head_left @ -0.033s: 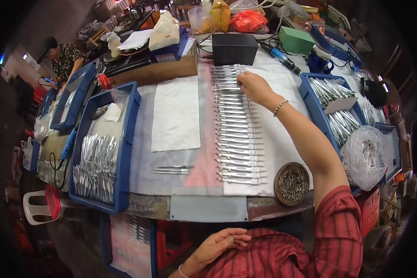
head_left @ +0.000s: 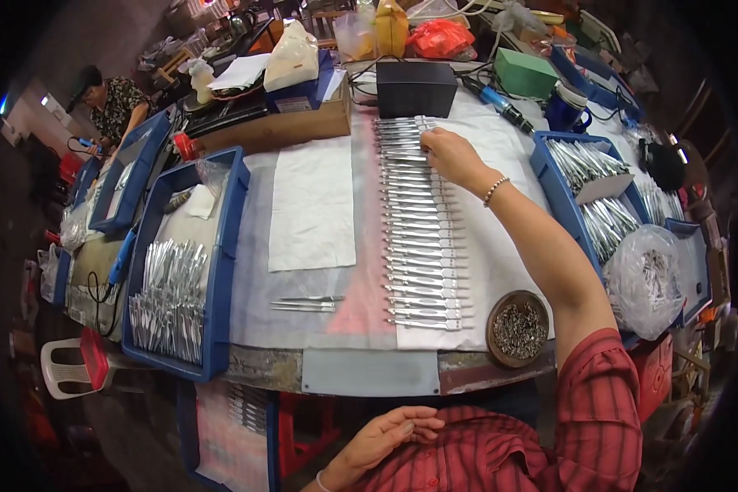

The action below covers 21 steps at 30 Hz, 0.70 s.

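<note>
A long column of slim silver metal pieces (head_left: 422, 238), each with a narrow pointed right end, lies side by side on the cloth before me. My right hand (head_left: 453, 156) reaches to the far part of this column. Its thumb and fingers are closed at the right ends of the pieces, and the fingertips hide what they pinch. My left hand (head_left: 395, 433) hovers near my body below the table edge, holding nothing, its fingers stretched out. Several similar loose pieces (head_left: 305, 304) lie left of the column. A round bowl (head_left: 494, 336) of tiny metal parts stands at the near right.
Blue trays of silver pieces flank me, one at left (head_left: 231, 246) and one at right (head_left: 559, 193). A black box (head_left: 416, 88) stands beyond the column, near a blue rotary hand tool (head_left: 500, 102). A clear plastic bag (head_left: 644, 283) sits at right. Another person (head_left: 111, 107) works at far left.
</note>
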### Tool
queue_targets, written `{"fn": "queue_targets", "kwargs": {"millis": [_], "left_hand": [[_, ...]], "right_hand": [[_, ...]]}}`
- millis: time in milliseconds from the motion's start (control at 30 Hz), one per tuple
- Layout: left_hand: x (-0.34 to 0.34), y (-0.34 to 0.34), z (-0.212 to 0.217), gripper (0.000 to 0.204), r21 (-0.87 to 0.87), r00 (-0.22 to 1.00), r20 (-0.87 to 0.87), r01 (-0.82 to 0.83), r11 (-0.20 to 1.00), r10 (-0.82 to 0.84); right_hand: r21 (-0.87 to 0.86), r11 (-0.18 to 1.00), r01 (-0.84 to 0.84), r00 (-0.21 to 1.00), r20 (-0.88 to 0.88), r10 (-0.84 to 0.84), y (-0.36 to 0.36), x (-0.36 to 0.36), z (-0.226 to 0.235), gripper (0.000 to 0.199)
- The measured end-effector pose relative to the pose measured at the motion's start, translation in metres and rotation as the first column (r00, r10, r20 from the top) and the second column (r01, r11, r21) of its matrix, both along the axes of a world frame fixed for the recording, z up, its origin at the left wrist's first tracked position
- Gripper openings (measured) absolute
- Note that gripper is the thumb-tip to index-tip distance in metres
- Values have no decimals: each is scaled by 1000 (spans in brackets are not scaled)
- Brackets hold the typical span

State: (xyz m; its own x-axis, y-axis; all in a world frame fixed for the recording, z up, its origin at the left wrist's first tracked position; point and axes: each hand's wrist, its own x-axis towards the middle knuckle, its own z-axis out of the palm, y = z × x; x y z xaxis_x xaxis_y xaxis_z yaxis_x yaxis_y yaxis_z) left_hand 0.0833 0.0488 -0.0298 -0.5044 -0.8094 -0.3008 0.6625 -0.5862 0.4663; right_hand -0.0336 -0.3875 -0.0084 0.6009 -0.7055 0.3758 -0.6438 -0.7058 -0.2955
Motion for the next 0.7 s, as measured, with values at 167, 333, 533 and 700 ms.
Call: {"fn": "queue_targets", "kwargs": {"millis": [167,333,533,700], "left_hand": [[6,-2,-5,36,-6,1000,-17,22,1000,-22],[4,-9,-15,37,-54,998,-48,32,998,-35],[5,-13,-17,36,-71,998,54,35,997,-32],[9,-7,-3,36,-83,997,77,10,996,-4]], "right_hand": [[52,999,-1,999,-42,4,-14,2,-7,9],[74,997,-5,1000,-27,7,-14,6,-4,9],[70,998,0,996,91,-6,-15,6,-11,11],[-8,1000,-17,994,105,18,-13,-13,-1,13]]}}
